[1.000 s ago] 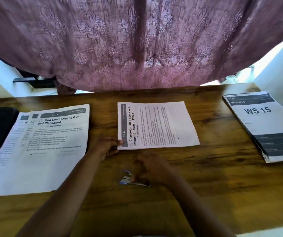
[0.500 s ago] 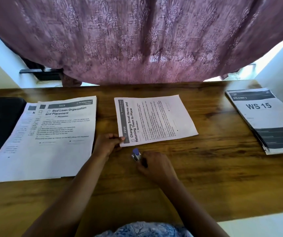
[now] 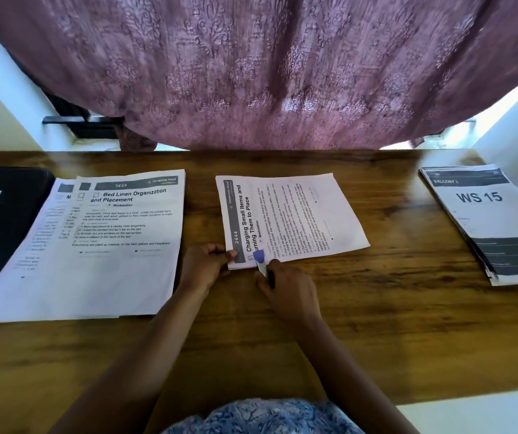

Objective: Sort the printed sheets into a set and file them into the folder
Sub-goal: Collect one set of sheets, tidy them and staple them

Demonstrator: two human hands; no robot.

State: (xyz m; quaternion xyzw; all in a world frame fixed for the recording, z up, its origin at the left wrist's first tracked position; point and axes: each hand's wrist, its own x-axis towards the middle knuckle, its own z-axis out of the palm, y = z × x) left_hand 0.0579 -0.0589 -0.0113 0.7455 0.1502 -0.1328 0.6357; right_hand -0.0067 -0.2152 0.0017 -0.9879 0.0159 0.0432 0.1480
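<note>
Sheets (image 3: 292,214) at centre have a corner pinched by the left hand (image 3: 205,267); right hand (image 3: 289,290) grips a purple-tipped stapler (image 3: 260,263).

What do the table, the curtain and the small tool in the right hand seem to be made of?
Table: wood or wood-look laminate, semi-gloss; brown grain streaks with soft glare.
Curtain: woven cloth, matte mauve; hanging folds, raised floral pattern.
Small tool in the right hand: probably a blue plastic tip on a pale body, metal or plastic.

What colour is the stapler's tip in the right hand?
The stapler tip is purplish blue; head view.
</note>
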